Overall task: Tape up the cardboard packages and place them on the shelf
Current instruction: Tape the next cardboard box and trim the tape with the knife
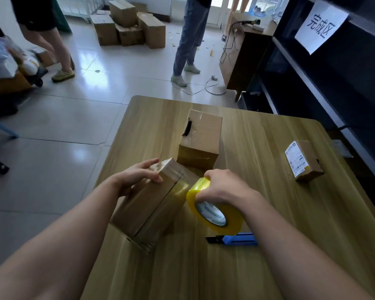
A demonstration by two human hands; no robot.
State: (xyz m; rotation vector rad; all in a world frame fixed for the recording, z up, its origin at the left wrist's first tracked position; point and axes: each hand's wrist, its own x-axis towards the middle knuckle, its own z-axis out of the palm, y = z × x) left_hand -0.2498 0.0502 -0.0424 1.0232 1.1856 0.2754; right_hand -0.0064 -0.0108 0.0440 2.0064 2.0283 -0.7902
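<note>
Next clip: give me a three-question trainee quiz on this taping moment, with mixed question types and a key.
1. What does the right hand grip? A) scissors B) tape roll C) marker
2. True or false: the blue knife lies on the table, held by neither hand.
3. Fill in: the left hand grips a cardboard ___.
Key: 1 B; 2 true; 3 box.
</note>
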